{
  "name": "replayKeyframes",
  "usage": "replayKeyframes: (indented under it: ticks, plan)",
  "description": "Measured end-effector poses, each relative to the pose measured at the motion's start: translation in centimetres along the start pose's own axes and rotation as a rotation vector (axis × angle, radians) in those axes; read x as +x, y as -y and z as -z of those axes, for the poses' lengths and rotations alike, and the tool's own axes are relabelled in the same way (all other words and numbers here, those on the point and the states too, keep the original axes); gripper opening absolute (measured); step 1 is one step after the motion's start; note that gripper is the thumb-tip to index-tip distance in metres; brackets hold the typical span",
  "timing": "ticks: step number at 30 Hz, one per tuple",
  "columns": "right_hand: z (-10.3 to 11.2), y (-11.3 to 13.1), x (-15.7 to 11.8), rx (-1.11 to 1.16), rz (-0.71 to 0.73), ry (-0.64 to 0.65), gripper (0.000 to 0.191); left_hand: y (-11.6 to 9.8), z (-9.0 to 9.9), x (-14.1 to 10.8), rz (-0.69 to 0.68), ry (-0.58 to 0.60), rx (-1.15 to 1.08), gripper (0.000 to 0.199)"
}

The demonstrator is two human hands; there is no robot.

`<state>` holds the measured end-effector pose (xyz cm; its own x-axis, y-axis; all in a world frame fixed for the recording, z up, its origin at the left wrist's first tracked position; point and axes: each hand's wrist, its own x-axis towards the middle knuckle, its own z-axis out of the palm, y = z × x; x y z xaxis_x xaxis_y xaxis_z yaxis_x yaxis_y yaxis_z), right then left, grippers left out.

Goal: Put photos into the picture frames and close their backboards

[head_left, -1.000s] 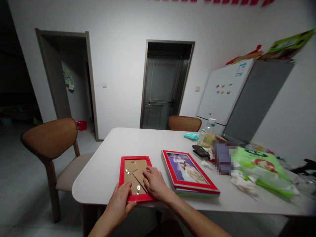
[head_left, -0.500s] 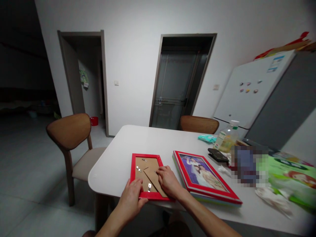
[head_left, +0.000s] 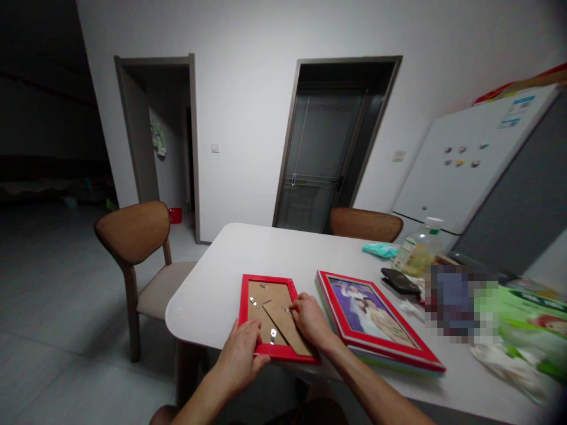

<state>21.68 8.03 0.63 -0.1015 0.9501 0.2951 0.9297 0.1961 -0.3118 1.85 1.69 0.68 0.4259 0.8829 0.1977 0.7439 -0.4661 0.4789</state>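
A white dining table [head_left: 266,251] stands before a pale wall and a glazed door [head_left: 316,159], a refrigerator [head_left: 469,159] to the right. The right hand's fingers are bent at a metal clip [head_left: 287,309] — the left hand's [head_left: 241,354] curl over the near-left rim of the face-down red photo frame [head_left: 245,301]. Right hand [head_left: 310,319] — just beside stacked frames [head_left: 376,321].

White table [head_left: 266,248]: red frame [head_left: 244,298] back-up near edge, stack topped by red-framed photo [head_left: 372,313] beside it; bottle [head_left: 416,251], black item [head_left: 400,281], teal packet [head_left: 380,250], green bag [head_left: 531,321] right.
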Motion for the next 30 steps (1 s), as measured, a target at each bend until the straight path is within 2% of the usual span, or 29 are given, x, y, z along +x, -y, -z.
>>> replayKeyframes:
  ticks: [7, 13, 20, 25, 30]
  plan:
    - [0.4, -0.5, -0.8, 0.033, 0.099, 0.023, 0.029, -0.3, 0.0, -0.4, 0.01, -0.039, -0.023, 0.056]
    - [0.8, -0.2, 0.5, 0.035, -0.025, 0.07, 0.022, -0.1, 0.1, -0.3, -0.015, -0.006, -0.022, 0.054]
    - [0.2, -0.4, -0.2, 0.039, -0.072, 0.032, 0.021, -0.4, 0.6, -0.3, -0.004, 0.02, -0.007, 0.055]
    - [0.0, -0.5, -0.5, 0.063, -0.051, 0.022, 0.023, -0.4, 0.2, -0.5, 0.028, -0.003, -0.02, 0.057]
    - [0.3, -0.6, -0.3, 0.097, -0.099, 0.042, 0.022, -0.3, 0.1, -0.6, -0.002, 0.016, -0.015, 0.057]
